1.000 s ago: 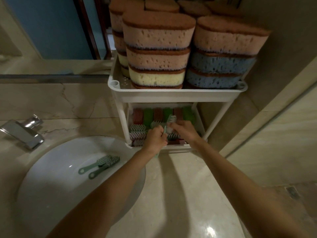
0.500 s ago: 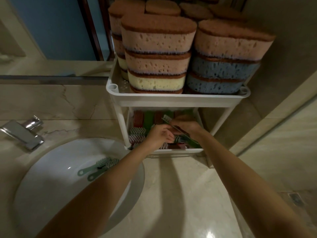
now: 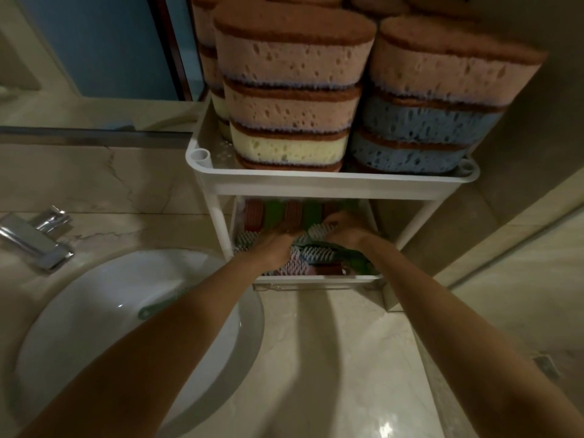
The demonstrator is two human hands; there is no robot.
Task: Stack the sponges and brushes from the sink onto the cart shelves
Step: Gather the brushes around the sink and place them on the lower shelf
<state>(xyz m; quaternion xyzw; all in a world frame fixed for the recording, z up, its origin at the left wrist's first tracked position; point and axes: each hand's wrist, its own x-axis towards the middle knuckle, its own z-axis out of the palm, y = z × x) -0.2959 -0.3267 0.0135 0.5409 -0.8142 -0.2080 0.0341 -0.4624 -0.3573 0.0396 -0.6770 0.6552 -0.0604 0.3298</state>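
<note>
Both arms stretched forward, near parallel, forearms bare, backs of hands up. Left hand (image 3: pixel 273 248) and right hand (image 3: pixel 346 232) side by side, close but apart, down inside lower shelf (image 3: pixel 316 279) of white cart (image 3: pixel 215 213), tucked under top shelf (image 3: pixel 331 181). Fingers of both bent down toward heap of brushes (image 3: pixel 316 252). Heavy blur, so cannot tell for either hand whether pinching, pressing or loose.

Bristled brush head (image 3: pixel 317 230) poking up between the hands. Green handle (image 3: pixel 354 256) running out beneath right hand toward its wrist. More grey and pink bristle heads under and left of left hand. Just beyond the fingertips, red and green pads (image 3: pixel 294 213) standing on edge along shelf back.

Directly above the hands, top shelf packed with brown-topped sponges (image 3: pixel 294 58) in stacks: pink, pink, yellow over left hand; pink on two blue over right hand; more stacks behind.

Down-left of left hand, white sink (image 3: pixel 94 295) set in marble worktop (image 3: pixel 331 358). Inside it, tip of one sink brush handle (image 3: pixel 147 311) showing, rest hidden by left forearm. Chrome faucet (image 3: pixel 38 241) well left of left hand. Mirror (image 3: pixel 94 42) up and left.
</note>
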